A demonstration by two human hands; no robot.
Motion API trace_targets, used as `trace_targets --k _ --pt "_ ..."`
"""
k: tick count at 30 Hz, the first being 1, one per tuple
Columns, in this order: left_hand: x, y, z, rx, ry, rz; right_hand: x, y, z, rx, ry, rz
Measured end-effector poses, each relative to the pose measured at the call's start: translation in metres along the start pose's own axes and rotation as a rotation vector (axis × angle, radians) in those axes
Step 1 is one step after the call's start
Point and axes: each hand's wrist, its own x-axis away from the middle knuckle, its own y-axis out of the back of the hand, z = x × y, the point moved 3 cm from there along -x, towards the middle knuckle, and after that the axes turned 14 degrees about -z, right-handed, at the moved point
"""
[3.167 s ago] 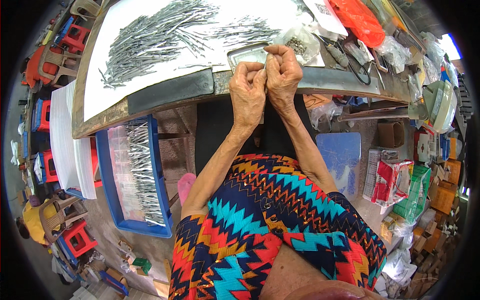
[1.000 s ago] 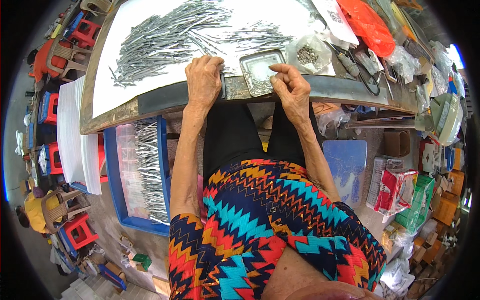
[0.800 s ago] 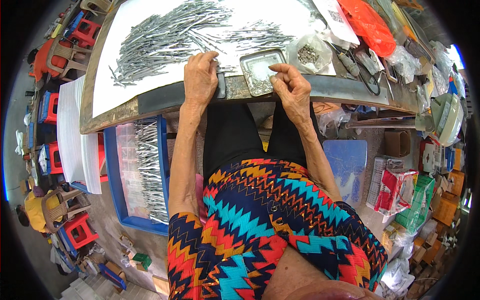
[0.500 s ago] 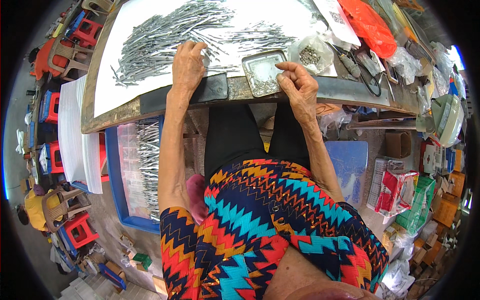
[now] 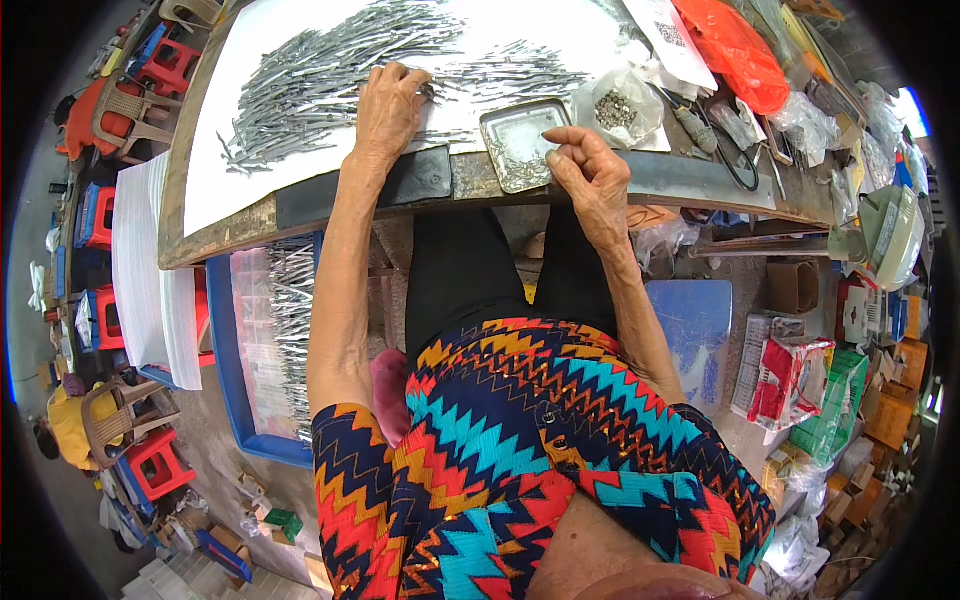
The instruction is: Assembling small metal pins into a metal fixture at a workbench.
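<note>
A large pile of thin grey metal strips (image 5: 320,75) is spread over a white sheet (image 5: 215,195) on the workbench. My left hand (image 5: 388,118) rests at the pile's right side, fingers curled down among the strips. A dark bit shows by its fingertips, but what they grip is unclear. To the right lies a smaller group of strips (image 5: 515,75). Over the right edge of a shallow square metal tray (image 5: 515,135), my right hand (image 5: 597,180) has thumb and forefinger drawn together; anything between them is too small to make out. Tiny pieces lie in the tray.
A clear plastic bag (image 5: 640,125) of small metal pieces sits beyond my right hand. Farther right are a red bag (image 5: 735,60) and a cabled tool (image 5: 697,130). Below the bench on the left stands a blue-rimmed crate (image 5: 240,400) with more strips.
My left hand has shifted slightly right and away from me along the strips. The right hand stays over the tray's edge, its fingers still together. The whole view has moved a little.
</note>
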Motion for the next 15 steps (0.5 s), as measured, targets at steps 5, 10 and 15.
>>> trace_targets --k 5,10,15 --pt "-0.005 0.0 0.0 0.014 -0.022 0.024 -0.001 0.008 0.002 0.032 -0.007 0.015" --pt "-0.004 0.0 -0.001 0.027 -0.042 0.063 -0.006 0.015 0.006 0.092 -0.007 0.03" --pt "-0.004 0.001 -0.001 0.06 -0.099 -0.061 -0.011 0.014 0.008 0.183 0.048 0.038"
